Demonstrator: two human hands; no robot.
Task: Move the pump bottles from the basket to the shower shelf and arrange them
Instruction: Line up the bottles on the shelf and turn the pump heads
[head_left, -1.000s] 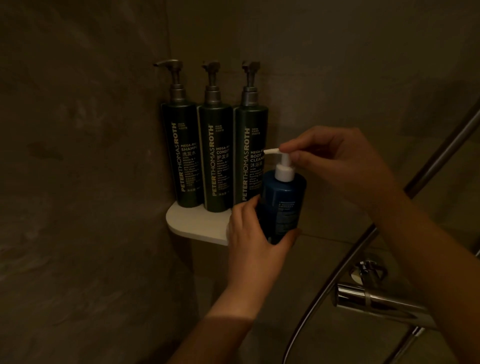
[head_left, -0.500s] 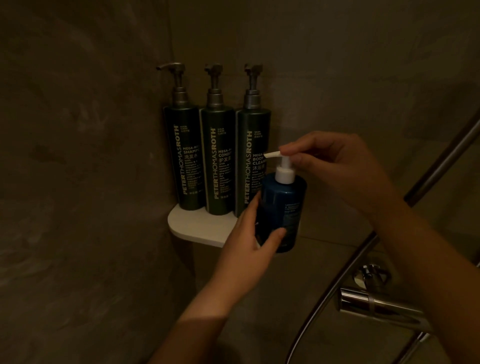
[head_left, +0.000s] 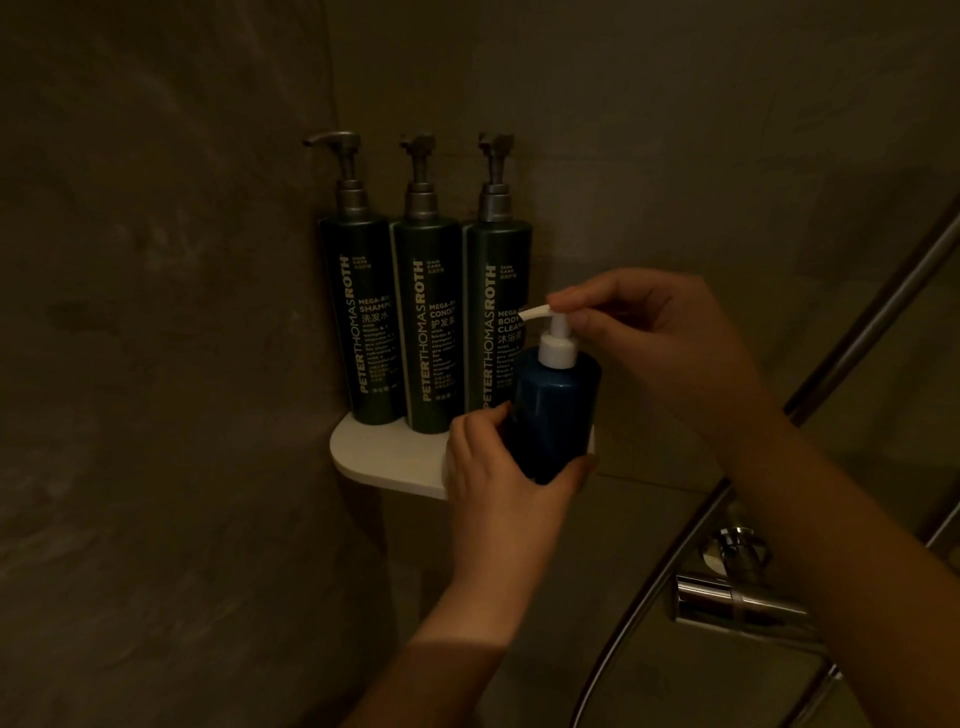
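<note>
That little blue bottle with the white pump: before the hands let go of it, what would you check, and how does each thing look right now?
1. Left hand grips the blue bottle low on its body: ok.
2. Right hand pinches the white pump: ok.
3. Bottle upright: ok.
4. Bottle base fully on the shelf: cannot tell, the left hand hides it.
5. Three tall dark bottles upright in a row at the wall: ok.
6. Nozzle turned like the other bottles': cannot tell; it points left like the leftmost one, the other two are unclear.
</note>
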